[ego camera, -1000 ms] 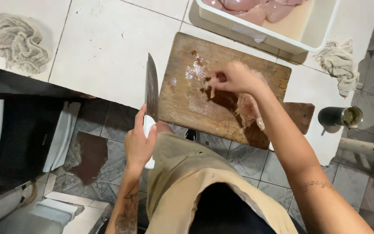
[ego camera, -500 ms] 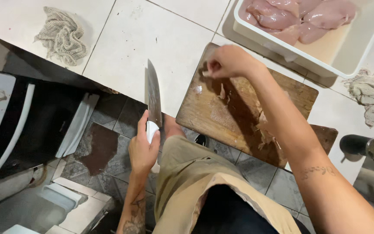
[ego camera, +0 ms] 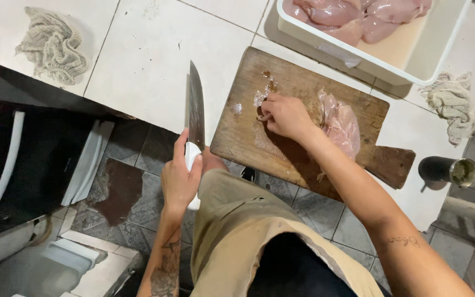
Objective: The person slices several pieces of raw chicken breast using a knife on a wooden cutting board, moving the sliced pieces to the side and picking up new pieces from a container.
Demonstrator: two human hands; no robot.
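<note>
The person stands at a white tiled counter [ego camera: 149,60] and looks straight down over it. Their left hand [ego camera: 180,179] is wrapped tight around the white handle of a big knife [ego camera: 195,107], held at the counter's edge with the long dark blade pointing away from the body, lying over the tiles just beside the board.

The right hand [ego camera: 284,115] is down on the wooden cutting board [ego camera: 303,93], fingers curled and pinched together on small pale scraps [ego camera: 259,99] near the board's far left corner; I cannot tell exactly how much it has hold of. Just to the right of that hand, touching the wrist side, lies a raw pink chicken piece [ego camera: 339,121], flat on the board. The wood under the forearm looks dark and wet.

Beyond the board sits a white rectangular plastic tub [ego camera: 430,60], with more raw chicken pieces [ego camera: 353,14] piled in its left half and its cream-coloured floor bare on the right. A crumpled off-white cloth [ego camera: 452,102] lies to the right of the board, and another grey-white rag [ego camera: 50,47] is well apart at the counter's far left. A dark cylindrical container [ego camera: 446,169] with an open greenish top lies on its side near the board's handle end.
</note>
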